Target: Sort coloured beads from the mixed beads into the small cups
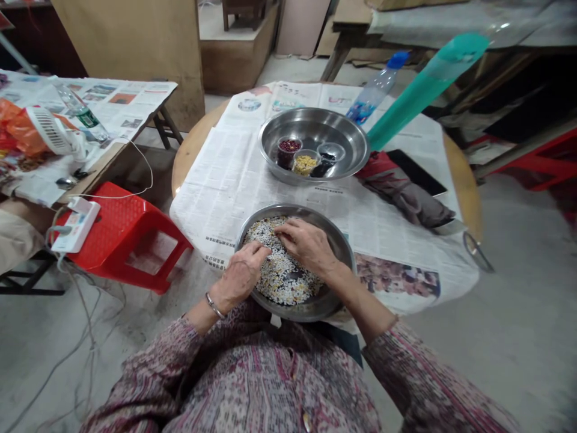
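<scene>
A steel basin point(345, 252) sits at the near edge of the round table, its bottom spread with mixed white, yellow and dark beans or grains point(288, 285). My left hand point(241, 270) reaches over the basin's left side, fingers curled together at the grains. Over the far middle of the same basin, my right hand point(309, 243) has its fingertips pinched down at the grains. Whatever lies between the fingers of either hand is too small to make out. Farther back, a second steel basin point(315, 120) holds small clear cups: red beans point(289, 146), yellow beans point(305, 163) and dark beans point(323, 165).
Newspaper point(211, 198) covers the table. Behind the far basin stand a blue-capped bottle point(376, 87) and a long green tube point(428, 90). A folded umbrella point(406, 192) and a black phone-like slab point(417, 171) lie at right. A red stool point(121, 231) with a power strip point(76, 225) stands left.
</scene>
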The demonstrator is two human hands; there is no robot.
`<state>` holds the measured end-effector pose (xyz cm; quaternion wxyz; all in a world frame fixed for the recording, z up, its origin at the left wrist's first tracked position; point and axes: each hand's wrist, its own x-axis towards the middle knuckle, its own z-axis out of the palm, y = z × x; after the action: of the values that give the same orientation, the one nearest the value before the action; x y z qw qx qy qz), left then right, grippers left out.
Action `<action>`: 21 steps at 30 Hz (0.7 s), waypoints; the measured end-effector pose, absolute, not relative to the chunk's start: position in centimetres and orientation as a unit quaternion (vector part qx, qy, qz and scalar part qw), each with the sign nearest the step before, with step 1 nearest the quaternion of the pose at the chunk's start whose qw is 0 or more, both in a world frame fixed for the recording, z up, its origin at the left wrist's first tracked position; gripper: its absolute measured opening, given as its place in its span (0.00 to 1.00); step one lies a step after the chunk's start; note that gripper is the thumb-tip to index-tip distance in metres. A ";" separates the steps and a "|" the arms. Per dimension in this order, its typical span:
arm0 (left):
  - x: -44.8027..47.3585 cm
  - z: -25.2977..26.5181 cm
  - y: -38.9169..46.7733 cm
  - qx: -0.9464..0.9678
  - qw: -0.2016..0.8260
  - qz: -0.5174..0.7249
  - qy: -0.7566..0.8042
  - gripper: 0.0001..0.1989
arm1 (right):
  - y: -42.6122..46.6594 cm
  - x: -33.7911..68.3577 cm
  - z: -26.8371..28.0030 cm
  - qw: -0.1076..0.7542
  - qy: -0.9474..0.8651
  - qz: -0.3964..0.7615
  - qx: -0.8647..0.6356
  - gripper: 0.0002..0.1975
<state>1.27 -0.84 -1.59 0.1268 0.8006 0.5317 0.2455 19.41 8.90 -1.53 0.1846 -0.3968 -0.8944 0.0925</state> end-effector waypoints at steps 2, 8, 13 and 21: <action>1.3 -1.5 -0.8 0.800 0.132 0.242 0.533 0.19 | 9.1 19.2 -1.7 0.179 -0.898 0.086 -0.392 0.12; 1.5 -1.3 -0.9 0.796 0.147 0.236 0.538 0.19 | 9.2 19.2 -1.9 0.160 -0.896 0.089 -0.405 0.10; 1.3 -1.4 -0.8 0.784 0.176 0.264 0.533 0.21 | 8.6 19.4 -1.2 0.204 -0.876 0.123 -0.419 0.09; 2.7 1.1 -1.4 0.529 0.450 0.495 0.522 0.18 | 7.0 19.7 0.9 0.339 -0.821 0.194 -0.416 0.08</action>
<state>2.72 -1.41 1.12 0.4503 0.5285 0.5220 0.4954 19.74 7.01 0.91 0.3392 -0.4162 -0.8210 0.1941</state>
